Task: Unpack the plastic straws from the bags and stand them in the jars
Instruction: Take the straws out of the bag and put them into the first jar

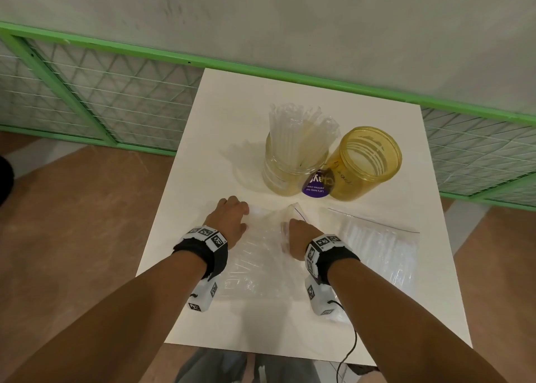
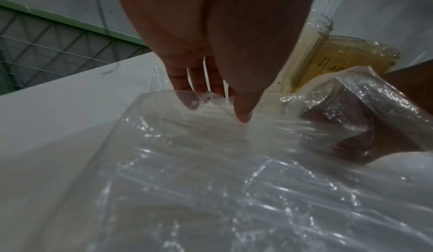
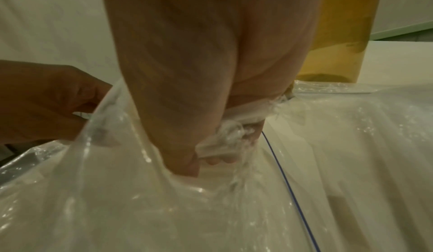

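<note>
table (image 1: pixel 220 127): white, under my grip, running ahead to the fence | fence (image 1: pixel 87 98): green frame with wire mesh, beyond the table, far ahead of my grip and to both sides | wall (image 1: pixel 290 20): pale, above the fence | floor (image 1: pixel 72 208): brown, left and right of the table | cable (image 1: pixel 352 345): black, hanging off the near edge behind my right wrist

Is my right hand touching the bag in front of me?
Touching: the right wrist view shows the right hand pinching bunched film of the bag.
</note>
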{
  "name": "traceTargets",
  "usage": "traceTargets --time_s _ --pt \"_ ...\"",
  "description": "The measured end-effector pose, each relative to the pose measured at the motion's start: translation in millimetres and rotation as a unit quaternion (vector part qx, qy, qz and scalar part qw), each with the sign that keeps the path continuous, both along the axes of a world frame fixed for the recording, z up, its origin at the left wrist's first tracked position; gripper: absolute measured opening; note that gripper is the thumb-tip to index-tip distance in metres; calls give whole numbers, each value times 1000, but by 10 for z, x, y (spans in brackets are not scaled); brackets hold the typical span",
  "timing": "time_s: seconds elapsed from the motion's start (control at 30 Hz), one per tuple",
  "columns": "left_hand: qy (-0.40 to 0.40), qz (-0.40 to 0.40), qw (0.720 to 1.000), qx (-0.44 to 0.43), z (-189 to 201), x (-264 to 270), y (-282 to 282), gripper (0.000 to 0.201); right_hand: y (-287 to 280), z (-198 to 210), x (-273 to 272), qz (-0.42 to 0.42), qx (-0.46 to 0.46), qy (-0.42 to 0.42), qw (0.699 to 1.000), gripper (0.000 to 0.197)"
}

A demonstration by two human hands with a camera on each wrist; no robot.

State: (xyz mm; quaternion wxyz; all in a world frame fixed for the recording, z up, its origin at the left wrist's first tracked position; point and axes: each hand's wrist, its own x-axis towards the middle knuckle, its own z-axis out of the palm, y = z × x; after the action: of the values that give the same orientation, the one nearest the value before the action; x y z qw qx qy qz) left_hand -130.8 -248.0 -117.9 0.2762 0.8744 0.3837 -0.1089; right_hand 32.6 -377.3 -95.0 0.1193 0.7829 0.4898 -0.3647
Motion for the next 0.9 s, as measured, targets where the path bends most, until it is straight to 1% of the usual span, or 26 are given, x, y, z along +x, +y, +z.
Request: traceTargets --time_s 0.07,0.1,0.17,0.23,0.33,0.43,0.53,0.6,0.7,0.8,0.9 --pt "-4 3 1000 -1 3 3 -7 30 -6 -12 19 -25 6 11 1000 47" --pt "-10 4 1000 -2 -2 9 -14 29 -1 -18 27 -29 7 9 1000 46" --pt "-22 6 1000 -4 -15 19 -32 29 8 -18 33 -13 -3 -3 1000 36" --pt "-31 3 999 -14 -28 18 -47 34 10 -14 20 0 -8 -9 1000 33" --pt "-29 -12 998 -46 -28 -9 -47 51 18 -35 11 24 -8 2 1000 35" --pt "-5 -32 997 -63 -13 -31 -32 70 26 -19 44 32 -6 -4 999 35" --pt "27 -56 996 -60 -16 -33 -31 80 -13 5 133 39 -8 -13 999 46" --pt "57 -62 995 -46 -24 -26 -23 78 -38 46 212 48 -12 -25 998 50" --pt "100 -56 993 -23 6 35 -4 69 -49 158 338 57 -9 -49 997 44" --pt "160 -74 984 40 98 114 -1 54 -71 305 464 66 -5 -76 995 42" --pt "200 -74 973 93 240 234 -43 48 -92 468 589 88 11 -111 990 31"
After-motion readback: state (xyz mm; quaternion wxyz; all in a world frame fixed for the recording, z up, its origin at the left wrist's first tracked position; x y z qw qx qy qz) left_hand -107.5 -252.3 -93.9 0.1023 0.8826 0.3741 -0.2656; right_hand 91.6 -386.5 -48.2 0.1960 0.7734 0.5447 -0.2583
